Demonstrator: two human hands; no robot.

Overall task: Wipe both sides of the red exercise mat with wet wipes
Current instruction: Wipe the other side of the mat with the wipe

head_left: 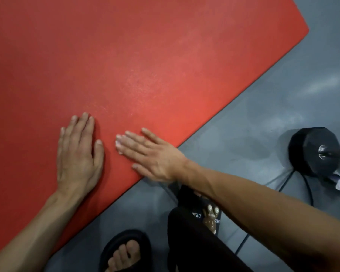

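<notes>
In the head view, your left hand (78,154) lies flat on the red exercise mat (145,65) at lower left of centre, fingers straight, its grip holding nothing; your right hand (151,154) lies flat just beside it near the mat's lower edge, grip likewise empty; no wet wipe shows under either palm, so you may be pressing rather than wiping. The mat fills the upper left of the frame, flat on the grey floor (263,114); its long edge runs diagonally from bottom left to a rounded corner at upper right, so its long axis likely follows that line. The risk, as I judge it: pushing near the edge could slide or buckle the mat toward the dumbbell (314,150) and cable (308,191) at right.
</notes>
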